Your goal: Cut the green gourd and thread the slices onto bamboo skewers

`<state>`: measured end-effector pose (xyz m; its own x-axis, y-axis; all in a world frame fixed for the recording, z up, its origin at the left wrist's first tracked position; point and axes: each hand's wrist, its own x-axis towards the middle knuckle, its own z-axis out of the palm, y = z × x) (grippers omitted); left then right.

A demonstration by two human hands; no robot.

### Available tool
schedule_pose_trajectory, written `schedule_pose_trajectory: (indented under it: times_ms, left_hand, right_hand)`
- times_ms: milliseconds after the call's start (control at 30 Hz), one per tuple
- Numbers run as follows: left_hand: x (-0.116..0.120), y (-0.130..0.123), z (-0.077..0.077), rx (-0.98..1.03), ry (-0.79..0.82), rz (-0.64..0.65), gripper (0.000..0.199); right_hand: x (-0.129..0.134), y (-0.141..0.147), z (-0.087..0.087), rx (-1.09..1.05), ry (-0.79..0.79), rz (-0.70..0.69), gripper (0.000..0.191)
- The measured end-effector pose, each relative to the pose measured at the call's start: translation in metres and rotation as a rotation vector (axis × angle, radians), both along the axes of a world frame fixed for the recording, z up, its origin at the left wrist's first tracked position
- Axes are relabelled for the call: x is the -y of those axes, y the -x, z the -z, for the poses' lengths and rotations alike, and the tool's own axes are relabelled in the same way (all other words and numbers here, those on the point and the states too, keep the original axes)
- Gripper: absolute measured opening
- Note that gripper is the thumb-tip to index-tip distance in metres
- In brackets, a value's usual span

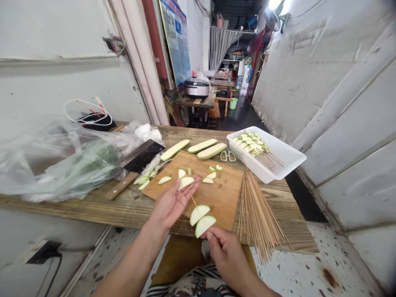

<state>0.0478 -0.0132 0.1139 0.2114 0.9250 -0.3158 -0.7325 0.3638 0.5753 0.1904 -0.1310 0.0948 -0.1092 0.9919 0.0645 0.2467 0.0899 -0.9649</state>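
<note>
My left hand (pixel 175 203) holds a half-moon zucchini slice (pixel 186 182) between thumb and fingers, above the wooden cutting board (pixel 225 194). A thin bamboo skewer (pixel 192 197) runs from that slice back toward my right hand (pixel 227 251). Two more pale, green-edged slices (pixel 199 214) sit along the skewer, close to the right hand. The right fingers are closed at the skewer's near end, which they hide. Loose zucchini pieces (pixel 208 180) lie on the board. Behind it rest several long zucchini halves (pixel 212 151).
A white plastic tub (pixel 269 173) with filled skewers stands at the right. Bare skewers (pixel 258 218) fan out over the table's front edge. A cleaver (pixel 144 154), plastic bags (pixel 62 161) and zucchini scraps lie left. Green-handled scissors (pixel 228 155) lie beside the tub.
</note>
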Motion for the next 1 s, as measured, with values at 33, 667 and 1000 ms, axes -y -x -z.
schedule_pose_trajectory:
  times_ms: [33, 667, 1000]
  left_hand:
    - [0.0, 0.0, 0.0, -0.005, 0.004, -0.007, 0.031]
    - [0.001, -0.005, -0.003, -0.07, -0.032, 0.001, 0.024]
    - [0.001, -0.011, 0.0, -0.117, -0.07, -0.031, 0.023]
  right_hand:
    - [0.0, 0.0, 0.0, 0.0, 0.001, -0.003, 0.028]
    - [-0.001, -0.001, 0.001, 0.001, -0.024, 0.015, 0.028]
    - [-0.002, 0.001, 0.005, 0.038, -0.009, 0.018, 0.029]
